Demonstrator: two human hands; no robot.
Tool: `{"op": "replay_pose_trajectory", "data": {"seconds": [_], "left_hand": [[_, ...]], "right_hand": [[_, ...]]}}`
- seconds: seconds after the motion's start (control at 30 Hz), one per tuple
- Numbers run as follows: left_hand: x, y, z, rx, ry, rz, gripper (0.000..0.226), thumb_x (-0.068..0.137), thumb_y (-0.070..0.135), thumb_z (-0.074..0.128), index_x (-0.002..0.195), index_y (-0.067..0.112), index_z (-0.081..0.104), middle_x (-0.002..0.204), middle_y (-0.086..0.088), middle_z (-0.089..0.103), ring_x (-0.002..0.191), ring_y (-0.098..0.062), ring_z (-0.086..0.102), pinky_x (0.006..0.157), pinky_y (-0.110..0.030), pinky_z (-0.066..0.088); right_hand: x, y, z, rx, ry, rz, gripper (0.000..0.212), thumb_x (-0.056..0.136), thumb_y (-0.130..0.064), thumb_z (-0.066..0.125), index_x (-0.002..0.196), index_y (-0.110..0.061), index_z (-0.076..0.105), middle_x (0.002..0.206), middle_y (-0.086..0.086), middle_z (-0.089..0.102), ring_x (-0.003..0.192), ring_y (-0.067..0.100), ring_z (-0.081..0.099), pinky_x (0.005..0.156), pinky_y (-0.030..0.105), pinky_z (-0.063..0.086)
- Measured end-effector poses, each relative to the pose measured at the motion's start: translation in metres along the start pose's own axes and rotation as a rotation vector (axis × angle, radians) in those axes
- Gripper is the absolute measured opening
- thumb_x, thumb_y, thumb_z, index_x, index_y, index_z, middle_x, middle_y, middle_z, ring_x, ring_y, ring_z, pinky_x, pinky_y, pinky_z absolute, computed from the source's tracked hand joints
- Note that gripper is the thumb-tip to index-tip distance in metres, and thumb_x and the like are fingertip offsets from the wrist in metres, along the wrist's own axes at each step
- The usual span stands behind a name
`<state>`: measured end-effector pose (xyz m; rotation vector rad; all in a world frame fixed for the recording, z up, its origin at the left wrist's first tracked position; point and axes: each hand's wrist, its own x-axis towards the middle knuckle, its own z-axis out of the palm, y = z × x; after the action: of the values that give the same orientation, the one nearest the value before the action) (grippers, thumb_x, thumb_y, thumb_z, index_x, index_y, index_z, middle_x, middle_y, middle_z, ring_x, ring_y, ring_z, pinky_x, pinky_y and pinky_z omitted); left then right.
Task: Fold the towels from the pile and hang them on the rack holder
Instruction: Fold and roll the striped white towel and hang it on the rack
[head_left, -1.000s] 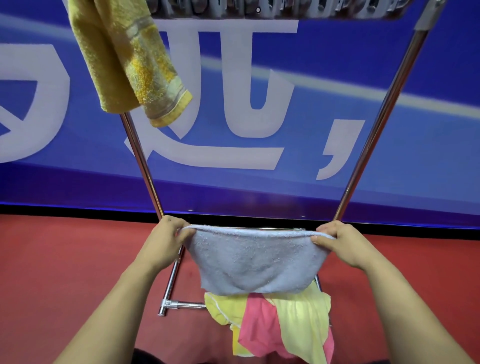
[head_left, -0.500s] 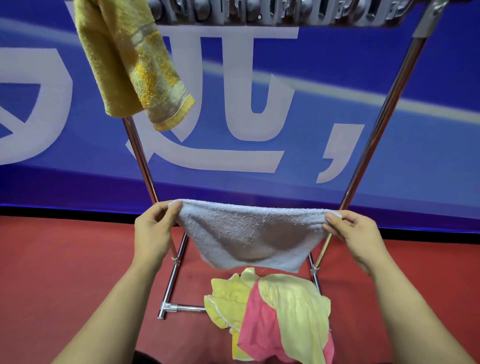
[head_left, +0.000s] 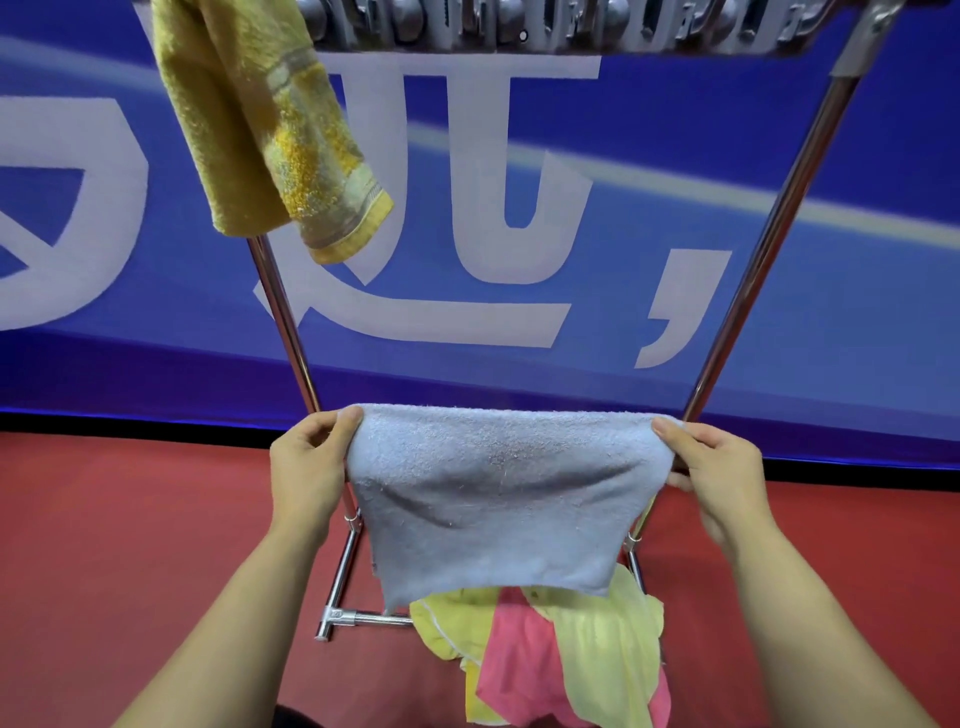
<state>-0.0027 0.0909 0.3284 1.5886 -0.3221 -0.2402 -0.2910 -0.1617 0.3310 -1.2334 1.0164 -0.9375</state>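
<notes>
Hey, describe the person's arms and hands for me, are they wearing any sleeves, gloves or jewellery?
Both forearms are bare right to the frame's bottom edge: no sleeves in view. The left hand and right hand wear no gloves, and no rings, watch or bracelets show. Fingernails are short and unpainted.

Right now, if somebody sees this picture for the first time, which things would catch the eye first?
First, the light blue towel stretched in the middle, its top corners pinched by the left hand and the right hand. Next, the yellow towel hanging from the rack's top bar at upper left. Below, a pile of pale yellow and pink towels lies on the red floor.
</notes>
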Motion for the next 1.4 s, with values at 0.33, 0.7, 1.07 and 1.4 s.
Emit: {"op": "replay_pose_trajectory", "data": {"seconds": [0.33,0.7,1.07,1.4], "left_hand": [[-0.012,-0.011,0.032,-0.187,0.056,-0.260,0.031,0.092,0.024,0.076,0.081,-0.004,0.068,0.074,-0.012,0.057,0.066,-0.025,0.053,0.057,-0.032,0.051],[-0.036,0.000,0.088,-0.180,-0.188,-0.237,0.023,0.104,0.013,0.055,0.100,-0.002,0.072,0.096,-0.014,0.076,0.086,-0.022,0.074,0.062,-0.031,0.062],[-0.048,0.005,0.119,-0.196,-0.255,-0.198,0.011,0.095,0.011,0.072,0.100,0.001,0.074,0.091,-0.015,0.078,0.088,-0.028,0.078,0.074,-0.043,0.065],[-0.054,0.016,0.118,-0.214,-0.358,-0.162,0.031,0.106,0.022,0.054,0.097,0.005,0.078,0.088,-0.009,0.080,0.085,-0.017,0.078,0.070,-0.030,0.063]], "right_hand": [[-0.014,-0.002,0.038,0.084,0.015,0.165,0.024,0.086,-0.018,0.081,0.099,0.002,0.074,0.090,0.013,0.080,0.081,0.023,0.078,0.064,0.031,0.064],[-0.022,0.012,0.097,-0.095,-0.157,0.087,0.017,0.095,-0.006,0.063,0.083,-0.007,0.075,0.079,0.015,0.077,0.072,0.019,0.069,0.075,0.042,0.063],[-0.030,0.017,0.133,-0.130,-0.284,-0.015,0.017,0.083,-0.033,0.073,0.089,-0.019,0.080,0.088,0.001,0.080,0.089,0.020,0.078,0.089,0.052,0.060],[-0.039,0.007,0.133,-0.100,-0.297,-0.061,0.006,0.090,-0.022,0.076,0.091,-0.017,0.080,0.087,-0.002,0.081,0.086,0.013,0.078,0.086,0.041,0.062]]}}
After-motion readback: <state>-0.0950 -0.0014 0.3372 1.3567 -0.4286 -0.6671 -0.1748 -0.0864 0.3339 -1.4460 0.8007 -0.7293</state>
